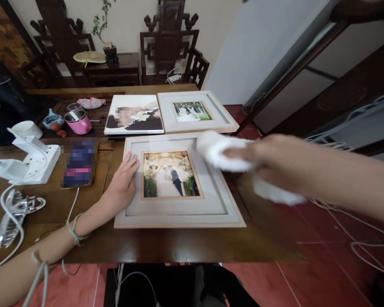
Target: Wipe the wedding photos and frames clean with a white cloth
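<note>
Pale square wooden picture frame [176, 211] lies by the dark wooden desk's [166, 249] front edge. The left hand [123, 183] is spread open on its left border, and the right hand [272, 164] is clutching a white cloth [216, 149] at its far right corner. A hard swipe could skid it off the desk.

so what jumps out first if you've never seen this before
The big framed photo lies flat at the near edge of the table, with the left hand pressed open on its left border. The right hand, blurred, holds a white cloth over the frame's upper right corner. Behind it lie a canvas print and a smaller framed photo, side by side.
</note>
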`<control>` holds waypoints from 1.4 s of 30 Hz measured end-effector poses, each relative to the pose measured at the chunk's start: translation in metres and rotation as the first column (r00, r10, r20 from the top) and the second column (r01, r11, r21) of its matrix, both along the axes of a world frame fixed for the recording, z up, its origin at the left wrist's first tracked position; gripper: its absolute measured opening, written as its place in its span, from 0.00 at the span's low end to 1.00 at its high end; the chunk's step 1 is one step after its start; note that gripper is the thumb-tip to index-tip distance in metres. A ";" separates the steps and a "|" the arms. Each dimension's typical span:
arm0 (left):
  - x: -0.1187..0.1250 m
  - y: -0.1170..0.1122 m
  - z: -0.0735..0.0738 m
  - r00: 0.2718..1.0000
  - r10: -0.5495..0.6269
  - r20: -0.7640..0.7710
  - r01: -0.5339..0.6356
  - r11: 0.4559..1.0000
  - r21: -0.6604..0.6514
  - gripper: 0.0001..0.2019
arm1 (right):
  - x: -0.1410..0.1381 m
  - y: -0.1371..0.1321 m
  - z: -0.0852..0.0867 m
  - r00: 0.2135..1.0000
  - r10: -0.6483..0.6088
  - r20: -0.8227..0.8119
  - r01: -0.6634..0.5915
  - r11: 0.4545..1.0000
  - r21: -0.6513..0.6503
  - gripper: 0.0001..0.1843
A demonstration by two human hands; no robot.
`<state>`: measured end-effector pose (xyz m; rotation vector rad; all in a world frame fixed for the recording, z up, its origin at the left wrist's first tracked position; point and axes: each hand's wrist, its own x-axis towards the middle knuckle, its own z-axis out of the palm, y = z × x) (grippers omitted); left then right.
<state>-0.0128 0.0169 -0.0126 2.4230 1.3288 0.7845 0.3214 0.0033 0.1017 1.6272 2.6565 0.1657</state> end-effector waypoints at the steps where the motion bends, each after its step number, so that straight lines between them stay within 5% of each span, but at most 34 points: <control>1: 0.000 0.000 0.000 1.000 -0.001 0.004 0.001 1.000 0.007 0.24 | 0.000 0.014 0.000 0.997 -0.029 0.066 0.025 0.998 0.058 0.32; 4: 0.000 0.000 -0.002 1.000 0.001 0.005 -0.001 1.000 0.024 0.24 | -0.014 0.046 -0.009 0.983 0.129 0.134 -0.144 0.983 0.110 0.36; 7: 0.000 0.000 -0.002 1.000 0.010 0.006 -0.010 1.000 0.026 0.24 | -0.038 0.047 -0.028 0.954 0.243 0.175 -0.249 0.969 0.008 0.38; 10: 0.001 -0.001 -0.001 1.000 0.015 0.012 -0.015 1.000 0.012 0.25 | -0.055 0.023 -0.038 0.945 0.277 0.173 -0.272 0.961 -0.051 0.35; 16: 0.003 0.000 0.003 1.000 0.021 -0.016 -0.022 0.999 -0.040 0.27 | -0.064 -0.060 -0.027 0.922 0.386 0.027 -0.381 0.919 -0.101 0.19; 20: 0.003 0.000 0.004 1.000 0.019 -0.021 -0.019 0.999 -0.040 0.27 | -0.073 -0.083 -0.033 0.946 0.325 0.009 -0.319 0.931 -0.177 0.24; 25: 0.001 0.001 0.003 1.000 -0.007 -0.017 0.007 0.999 -0.041 0.27 | -0.082 -0.030 -0.043 0.990 0.111 0.090 -0.093 0.978 -0.185 0.37; 29: -0.001 0.002 0.002 1.000 -0.018 -0.018 0.017 0.999 -0.043 0.27 | -0.075 0.031 -0.047 0.992 0.108 0.068 -0.103 0.992 -0.075 0.43; 32: -0.001 0.002 0.001 1.000 -0.012 -0.017 0.011 1.000 -0.027 0.27 | -0.072 0.047 -0.045 0.976 0.184 0.115 -0.171 0.979 -0.114 0.43; 38: 0.001 0.002 0.000 1.000 0.014 -0.019 -0.014 1.000 -0.003 0.28 | -0.070 -0.027 -0.026 0.956 0.293 0.033 -0.255 0.878 -0.405 0.43; 42: 0.001 0.002 0.002 1.000 0.010 -0.022 -0.011 1.000 -0.016 0.28 | -0.072 -0.074 -0.026 0.929 0.343 -0.138 -0.368 0.831 -0.416 0.36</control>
